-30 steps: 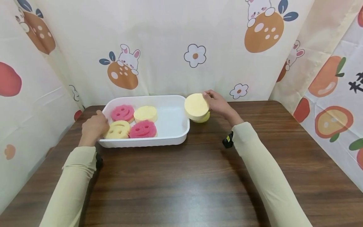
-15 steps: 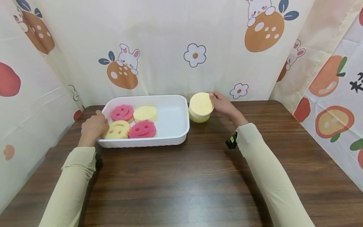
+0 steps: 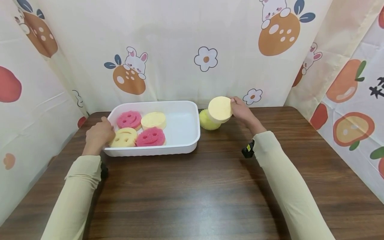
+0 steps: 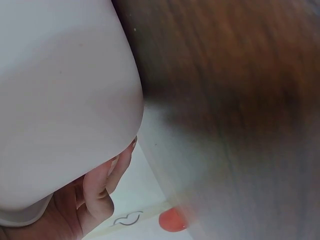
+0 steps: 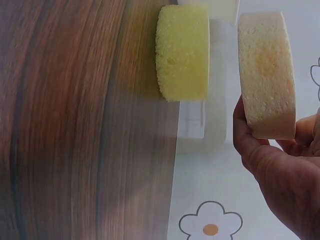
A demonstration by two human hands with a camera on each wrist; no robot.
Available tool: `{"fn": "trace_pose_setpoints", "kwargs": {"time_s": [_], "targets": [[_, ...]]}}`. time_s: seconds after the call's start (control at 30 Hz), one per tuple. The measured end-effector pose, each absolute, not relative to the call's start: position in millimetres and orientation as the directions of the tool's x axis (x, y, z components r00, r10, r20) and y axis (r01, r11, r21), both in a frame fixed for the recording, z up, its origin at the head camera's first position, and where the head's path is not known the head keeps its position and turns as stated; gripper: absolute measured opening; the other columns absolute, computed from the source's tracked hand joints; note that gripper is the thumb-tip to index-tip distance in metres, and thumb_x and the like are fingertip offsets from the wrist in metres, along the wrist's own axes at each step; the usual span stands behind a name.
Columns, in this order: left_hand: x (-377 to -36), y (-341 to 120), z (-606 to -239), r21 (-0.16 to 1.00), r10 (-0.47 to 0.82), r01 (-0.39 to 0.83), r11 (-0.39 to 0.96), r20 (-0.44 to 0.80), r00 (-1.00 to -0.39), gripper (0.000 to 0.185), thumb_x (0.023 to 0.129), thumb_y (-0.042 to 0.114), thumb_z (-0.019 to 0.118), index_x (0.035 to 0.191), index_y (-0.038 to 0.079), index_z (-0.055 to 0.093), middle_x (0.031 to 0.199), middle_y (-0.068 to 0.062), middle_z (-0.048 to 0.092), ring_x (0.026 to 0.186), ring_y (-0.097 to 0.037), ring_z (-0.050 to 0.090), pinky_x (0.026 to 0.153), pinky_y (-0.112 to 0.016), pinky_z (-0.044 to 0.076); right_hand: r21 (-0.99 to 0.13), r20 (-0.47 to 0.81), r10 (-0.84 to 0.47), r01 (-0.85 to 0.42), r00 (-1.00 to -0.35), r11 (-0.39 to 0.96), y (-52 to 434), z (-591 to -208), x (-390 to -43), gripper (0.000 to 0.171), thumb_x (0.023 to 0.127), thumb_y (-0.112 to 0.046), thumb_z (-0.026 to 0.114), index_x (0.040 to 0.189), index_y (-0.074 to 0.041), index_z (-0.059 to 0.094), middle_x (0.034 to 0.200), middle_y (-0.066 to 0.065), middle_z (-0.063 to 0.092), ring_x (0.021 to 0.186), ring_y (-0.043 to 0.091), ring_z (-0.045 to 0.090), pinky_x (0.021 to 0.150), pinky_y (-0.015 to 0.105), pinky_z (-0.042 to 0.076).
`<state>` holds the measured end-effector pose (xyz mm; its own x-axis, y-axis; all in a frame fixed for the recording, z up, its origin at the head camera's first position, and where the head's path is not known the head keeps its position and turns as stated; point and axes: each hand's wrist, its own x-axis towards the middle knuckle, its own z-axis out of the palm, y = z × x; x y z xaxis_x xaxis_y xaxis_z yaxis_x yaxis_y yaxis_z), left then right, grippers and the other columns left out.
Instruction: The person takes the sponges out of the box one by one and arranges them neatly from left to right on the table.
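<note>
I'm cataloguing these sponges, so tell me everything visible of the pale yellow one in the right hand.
The pale yellow sponge is a thick round disc, its plain flat face turned toward the head camera. The right wrist view shows its side, which looks like porous foam with small pits and faint tan patches. The right hand pinches it near its edge and holds it tilted in the air, right of the white tray and apart from the yellow-green sponge.

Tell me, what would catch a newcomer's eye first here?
Probably the pink smiley sponges, lying with two pale yellow ones in the left part of the white tray. Next comes the pale round sponge that the right hand holds up just right of the tray, partly hiding a bright yellow sponge.
</note>
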<state>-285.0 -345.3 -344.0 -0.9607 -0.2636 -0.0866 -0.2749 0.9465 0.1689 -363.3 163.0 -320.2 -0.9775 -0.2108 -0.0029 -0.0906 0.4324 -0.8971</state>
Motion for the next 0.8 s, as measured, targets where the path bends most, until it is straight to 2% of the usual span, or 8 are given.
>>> {"fn": "trace_pose_setpoints", "kwargs": {"time_s": [0.13,0.43,0.6,0.8], "targets": [[-284.0,-345.6,-343.6,0.174,-0.261,-0.272,0.947,-0.085,-0.962,0.051,0.099,0.02,0.04,0.131,-0.018,0.027,0.105,-0.039,0.056,0.09,-0.05,0.06,0.078,-0.064,0.047,-0.879,-0.012,-0.183,-0.077,-0.983,0.47,167.5,-320.0,-362.1,0.054,0.109,-0.033,0.015,0.149,0.0,0.031,0.115,0.012,0.048,0.091,0.016,0.05,0.081,0.026,0.046],[-280.1,-344.2,-342.2,0.171,-0.267,-0.278,0.945,-0.084,-0.96,0.052,0.099,0.019,0.042,0.132,-0.018,0.026,0.105,-0.038,0.056,0.09,-0.049,0.06,0.08,-0.064,0.047,-0.874,-0.018,-0.149,-0.057,-0.989,0.483,175.0,-319.6,-359.1,0.055,0.109,-0.033,0.014,0.15,0.001,0.029,0.122,0.015,0.047,0.095,0.016,0.05,0.084,0.027,0.046],[-278.5,-344.1,-341.8,0.176,-0.264,-0.275,0.945,-0.08,-0.961,0.051,0.098,0.018,0.041,0.131,-0.018,0.027,0.105,-0.038,0.056,0.091,-0.05,0.06,0.079,-0.064,0.047,-0.864,0.001,-0.129,-0.066,-0.992,0.5,179.1,-319.1,-358.2,0.056,0.109,-0.034,0.012,0.149,0.002,0.028,0.117,0.013,0.046,0.09,0.016,0.048,0.085,0.032,0.045],[-281.1,-345.8,-342.6,0.176,-0.262,-0.271,0.946,-0.073,-0.962,0.05,0.098,0.019,0.041,0.131,-0.016,0.028,0.105,-0.038,0.057,0.09,-0.049,0.059,0.077,-0.063,0.047,-0.864,-0.014,-0.096,-0.036,-0.995,0.503,185.7,-322.2,-355.6,0.056,0.109,-0.033,0.012,0.149,0.002,0.028,0.116,0.012,0.046,0.088,0.013,0.048,0.081,0.026,0.044]]}}
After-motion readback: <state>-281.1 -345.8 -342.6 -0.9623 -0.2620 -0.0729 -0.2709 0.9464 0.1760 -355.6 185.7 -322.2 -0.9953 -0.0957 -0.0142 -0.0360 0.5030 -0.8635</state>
